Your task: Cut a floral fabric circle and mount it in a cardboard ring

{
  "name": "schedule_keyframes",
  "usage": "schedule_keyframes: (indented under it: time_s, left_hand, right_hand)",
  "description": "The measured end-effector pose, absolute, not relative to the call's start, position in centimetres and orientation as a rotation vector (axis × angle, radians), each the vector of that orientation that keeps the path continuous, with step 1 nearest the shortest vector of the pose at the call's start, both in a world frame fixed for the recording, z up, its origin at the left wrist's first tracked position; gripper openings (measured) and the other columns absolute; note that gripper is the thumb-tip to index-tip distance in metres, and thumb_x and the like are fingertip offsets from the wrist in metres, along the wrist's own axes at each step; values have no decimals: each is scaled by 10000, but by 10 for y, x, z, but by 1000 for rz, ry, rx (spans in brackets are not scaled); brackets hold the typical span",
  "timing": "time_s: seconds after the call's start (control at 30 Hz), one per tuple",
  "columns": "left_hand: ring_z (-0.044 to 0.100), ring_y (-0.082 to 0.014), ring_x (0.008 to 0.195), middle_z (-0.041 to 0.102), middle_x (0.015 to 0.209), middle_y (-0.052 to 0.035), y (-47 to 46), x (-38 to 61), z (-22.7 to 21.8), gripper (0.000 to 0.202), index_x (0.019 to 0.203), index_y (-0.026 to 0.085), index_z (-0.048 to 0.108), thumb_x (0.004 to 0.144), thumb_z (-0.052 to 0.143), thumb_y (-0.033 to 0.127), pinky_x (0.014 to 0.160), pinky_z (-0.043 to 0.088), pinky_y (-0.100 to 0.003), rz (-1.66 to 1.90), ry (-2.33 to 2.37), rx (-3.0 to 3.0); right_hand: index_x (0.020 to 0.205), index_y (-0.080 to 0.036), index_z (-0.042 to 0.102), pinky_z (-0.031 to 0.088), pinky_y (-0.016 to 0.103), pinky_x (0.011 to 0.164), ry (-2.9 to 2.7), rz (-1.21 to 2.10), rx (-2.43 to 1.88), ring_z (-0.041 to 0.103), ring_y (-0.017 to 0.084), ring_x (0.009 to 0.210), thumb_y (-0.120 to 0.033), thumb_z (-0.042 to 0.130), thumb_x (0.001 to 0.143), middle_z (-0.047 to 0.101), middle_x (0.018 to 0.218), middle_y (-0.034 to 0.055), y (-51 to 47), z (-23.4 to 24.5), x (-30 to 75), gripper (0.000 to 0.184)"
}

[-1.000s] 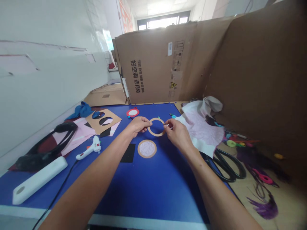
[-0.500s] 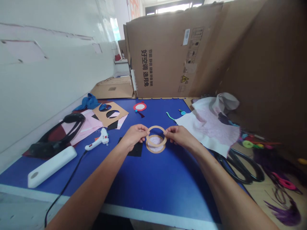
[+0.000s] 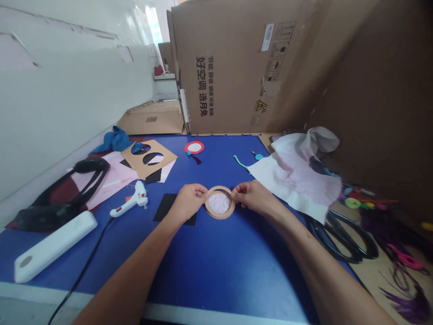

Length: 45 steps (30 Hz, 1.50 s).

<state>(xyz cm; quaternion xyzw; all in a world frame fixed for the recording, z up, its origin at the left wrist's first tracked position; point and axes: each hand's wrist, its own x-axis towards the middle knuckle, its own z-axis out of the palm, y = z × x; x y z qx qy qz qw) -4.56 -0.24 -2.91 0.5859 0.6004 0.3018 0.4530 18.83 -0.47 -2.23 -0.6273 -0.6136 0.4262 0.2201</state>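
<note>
The left hand (image 3: 190,201) and the right hand (image 3: 252,196) pinch opposite sides of a tan ring (image 3: 232,207), each grip closed between thumb and fingers. The ring is over a line-patterned disc (image 3: 219,204) on the blue worktop (image 3: 223,259); whether the two touch, I cannot tell. A black square (image 3: 163,208) is partly hidden by the left hand, with a white glue gun (image 3: 130,204) farther left.

A tan ring (image 3: 220,215) frames a white disc (image 3: 219,203) veined with purple lines on a blue counter (image 3: 216,266), pale along its near edge. Toward the left edge, a white glue gun (image 3: 130,203), pink sheet (image 3: 117,171) and tan card (image 3: 138,166); near the far edge, a red-rimmed white oval (image 3: 194,147); at the right edge, white cloth (image 3: 297,169) tinged mauve.
</note>
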Motion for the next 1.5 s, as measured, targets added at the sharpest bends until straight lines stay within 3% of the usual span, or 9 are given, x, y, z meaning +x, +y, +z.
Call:
schedule_keyframes:
  time_s: [0.27,0.6,0.97,1.13,1.33,1.4,1.5]
  left_hand:
    - [570,-135,592,707,683,-4,-2,-47,-31,140,861,183,785,814,653,181,564,401,-254,694,1514,1613]
    - [612,-149,653,709,690,0,-5,-43,-20,158,849,185,805,847,656,134,635,425,-265,584,1648,1745]
    - [669,-179,732,717,741,-1,-6,-42,-19,271,1039,194,819,858,654,81,771,491,-291,546,1747,1892]
    - [701,-235,1000,755,1085,-67,-14,-43,-16,266,1143,226,794,881,746,226,897,523,-327,604,1614,2124]
    - [581,-338,1373,634,1504,-99,-31,-32,-12,475,1276,273,763,813,853,329,1168,440,-450,401,1522,2305]
    - [551,-351,1422,591,1573,-106,-34,-29,-14,511,1300,273,754,805,863,335,1193,426,-459,358,1512,2303]
    - [579,-346,1394,642,1515,-109,-34,-27,-17,459,1258,258,767,810,855,306,1175,447,-445,339,1501,2315]
  right_hand:
    - [853,-181,796,369,201,497,-1713,1111,-1809,566,107,510,-226,696,863,648,555,-41,-7,-19,186,111]
    - [809,-201,820,357,218,505,-1777,997,-1858,558,105,499,-187,711,813,677,565,-39,-11,-15,183,110]
    - [877,-202,818,412,232,536,-1817,944,-1906,608,124,513,-238,728,849,736,636,-20,-10,-16,183,100]
    - [914,-210,820,426,247,581,-1855,884,-1901,652,149,599,-241,716,884,757,692,-9,-9,-16,185,113]
    - [933,-217,846,418,255,611,-1893,761,-1936,683,169,692,-238,730,899,788,776,11,-10,-15,183,123]
    - [934,-222,853,412,255,604,-1909,740,-1939,691,174,712,-243,731,900,795,792,16,-10,-16,183,128]
    - [923,-228,861,403,255,597,-1931,716,-1942,701,182,733,-246,727,904,802,799,21,-10,-16,183,136]
